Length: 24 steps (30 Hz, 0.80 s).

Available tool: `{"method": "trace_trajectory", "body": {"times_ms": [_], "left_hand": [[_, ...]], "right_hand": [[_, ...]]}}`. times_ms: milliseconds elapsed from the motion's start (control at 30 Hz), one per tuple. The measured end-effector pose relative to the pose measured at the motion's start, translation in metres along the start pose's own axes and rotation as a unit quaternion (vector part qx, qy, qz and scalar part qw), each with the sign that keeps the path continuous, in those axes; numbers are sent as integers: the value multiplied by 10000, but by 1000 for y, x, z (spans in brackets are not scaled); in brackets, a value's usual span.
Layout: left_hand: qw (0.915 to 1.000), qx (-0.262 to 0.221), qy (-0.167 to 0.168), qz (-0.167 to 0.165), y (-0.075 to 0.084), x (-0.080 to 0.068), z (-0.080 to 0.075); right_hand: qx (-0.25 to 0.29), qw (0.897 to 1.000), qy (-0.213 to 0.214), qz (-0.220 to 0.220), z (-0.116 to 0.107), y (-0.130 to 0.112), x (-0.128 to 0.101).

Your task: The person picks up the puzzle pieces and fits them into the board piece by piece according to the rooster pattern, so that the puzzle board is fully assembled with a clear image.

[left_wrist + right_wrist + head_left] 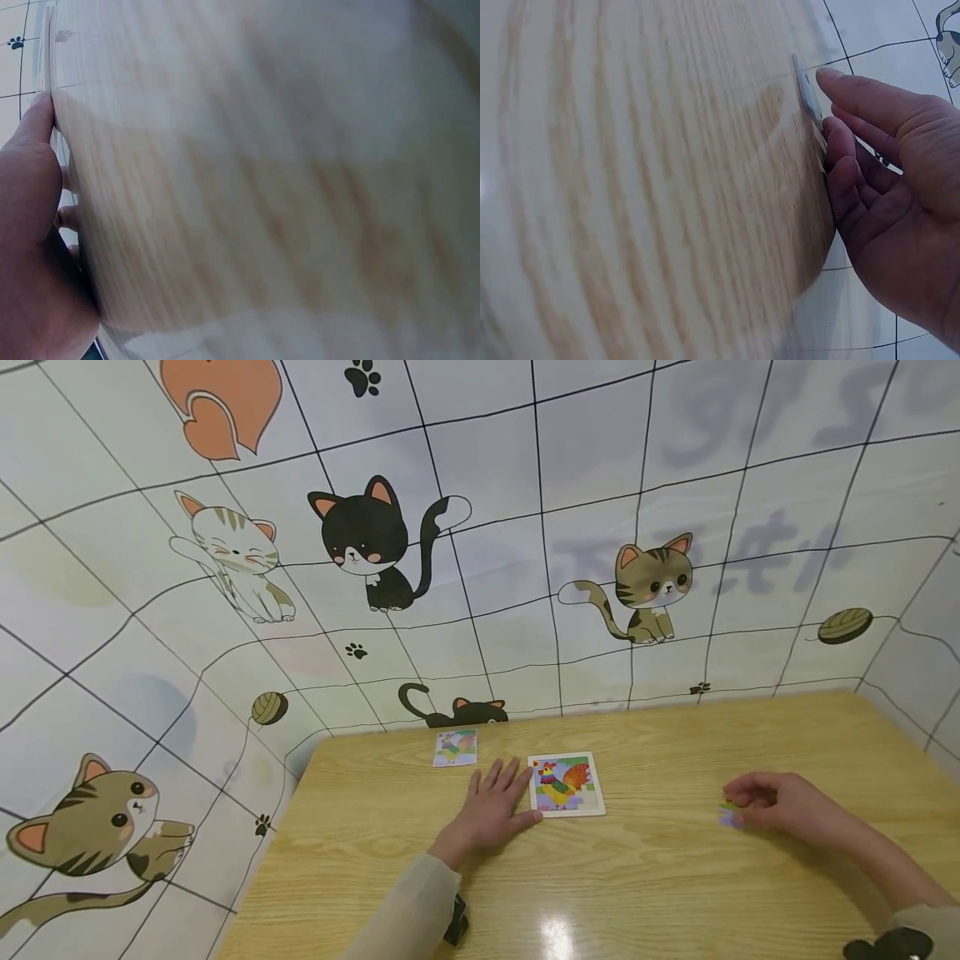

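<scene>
A square jigsaw puzzle (566, 783) in a pale frame lies on the table, with a colourful rooster picture. Bare tray shows at its lower right. My left hand (489, 810) rests spread on the tabletop at the frame's left side, its thumb and a finger at the frame's edge. To the right, my right hand (783, 806) has its fingers curled, pinching a small puzzle piece (727, 815) coloured lilac with some yellow-green. In the right wrist view that puzzle piece (805, 91) appears thin and edge-on, by the thumb and fingertips. The left wrist view shows the left hand (30, 225) against the wood.
A small picture card (455, 748) with a similar rooster lies at the table's back left, beyond the left hand. The wooden table (645, 877) meets a wall (510, 577) printed with cartoon cats and grid lines at the back and sides.
</scene>
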State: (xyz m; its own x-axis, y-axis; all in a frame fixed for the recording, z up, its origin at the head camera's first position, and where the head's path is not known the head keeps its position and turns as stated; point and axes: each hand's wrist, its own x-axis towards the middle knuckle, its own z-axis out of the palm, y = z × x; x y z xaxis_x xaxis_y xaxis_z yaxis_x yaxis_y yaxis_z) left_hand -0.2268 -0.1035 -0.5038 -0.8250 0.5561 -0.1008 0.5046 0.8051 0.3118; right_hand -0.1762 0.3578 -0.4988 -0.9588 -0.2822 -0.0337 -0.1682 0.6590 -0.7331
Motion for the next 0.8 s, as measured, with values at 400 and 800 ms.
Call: {"method": "trace_trajectory", "body": {"times_ms": [400,800], "left_hand": [[9999,133,-33,-43,2,1,-2],[9999,104,-36,-17,-1,1,0]], "right_hand": [[-17,10000,46,53,5,-1,-5],[143,9990,164,-380,8,-4,-2]]}}
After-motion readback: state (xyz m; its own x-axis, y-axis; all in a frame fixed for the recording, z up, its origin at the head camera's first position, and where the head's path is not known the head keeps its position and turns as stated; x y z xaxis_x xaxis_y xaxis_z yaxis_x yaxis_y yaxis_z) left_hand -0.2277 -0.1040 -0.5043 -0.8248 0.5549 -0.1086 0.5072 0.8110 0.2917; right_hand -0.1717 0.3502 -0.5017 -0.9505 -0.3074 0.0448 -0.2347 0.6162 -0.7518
